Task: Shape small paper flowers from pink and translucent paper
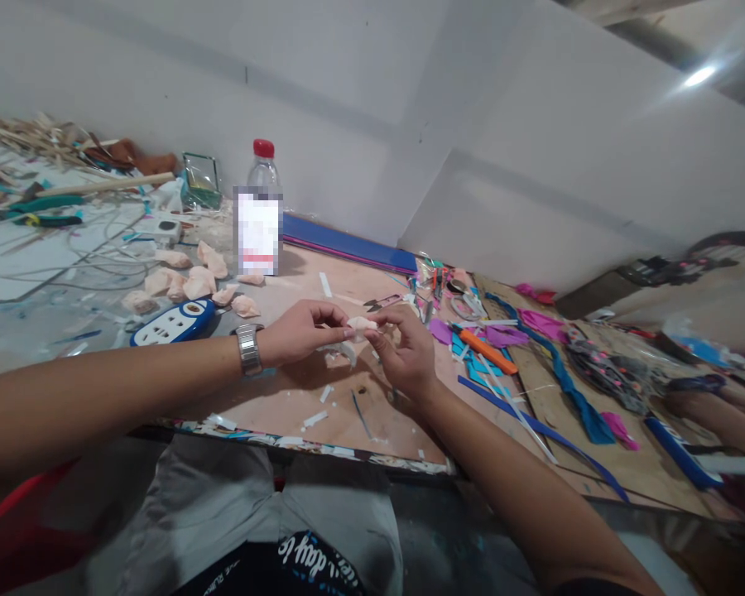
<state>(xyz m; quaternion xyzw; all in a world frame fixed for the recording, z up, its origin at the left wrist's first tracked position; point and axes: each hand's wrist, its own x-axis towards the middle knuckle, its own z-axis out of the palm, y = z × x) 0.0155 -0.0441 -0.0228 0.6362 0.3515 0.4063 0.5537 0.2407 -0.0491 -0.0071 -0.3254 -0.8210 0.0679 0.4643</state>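
Note:
Between both hands, above the table, is a small peach-coloured crumpled piece (361,326); its material is hard to tell. My left hand (301,333), with a metal watch (248,349) on the wrist, pinches its left end between thumb and fingers. My right hand (408,352) grips the right end, also in a pinch. Several similar peach pieces (199,283) lie in a loose pile to the left, behind a blue and white power strip (174,323). Small scissors (382,303) rest just behind my hands.
A bottle with a red cap (264,149) stands at the back. Green-handled pliers (46,211) lie far left. To the right are an orange utility knife (487,349), a blue strip (543,437) and coloured scraps. Another person's arm (704,410) shows at the right edge.

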